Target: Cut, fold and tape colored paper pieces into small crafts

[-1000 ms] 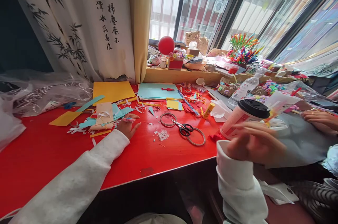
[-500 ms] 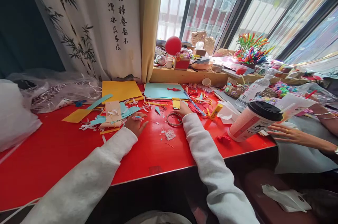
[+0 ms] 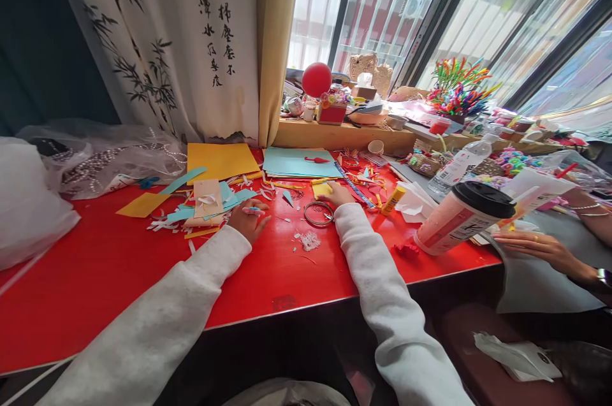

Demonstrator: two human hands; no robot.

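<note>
My left hand [image 3: 248, 221] rests low on the red table [image 3: 277, 278], beside a pile of paper offcuts, thumb apart from the other fingers. A small pink and light-blue item [image 3: 252, 210] lies across its fingers; whether it is worn cannot be made out. My right hand [image 3: 338, 194] is closed on a small yellow paper piece [image 3: 322, 190], fingertips over its right side. Just below that hand lies a metal ring-shaped band [image 3: 319, 215]. White shreds [image 3: 308, 240] are scattered nearer to me. Light-blue sheets [image 3: 296, 164] with a red piece on top lie behind.
An orange-yellow sheet [image 3: 222, 160] lies at the back left. A glue stick [image 3: 393, 200], a lidded cup [image 3: 461, 221] and a water bottle [image 3: 461, 167] stand to the right. Another person's hand [image 3: 549, 252] is at the right edge. Clear plastic bags [image 3: 38, 208] crowd the left.
My right fingers have shifted onto the yellow paper piece, now partly covering it. My left hand stays nearly in place. The other person's hand has moved slightly; the view has shifted a little.
</note>
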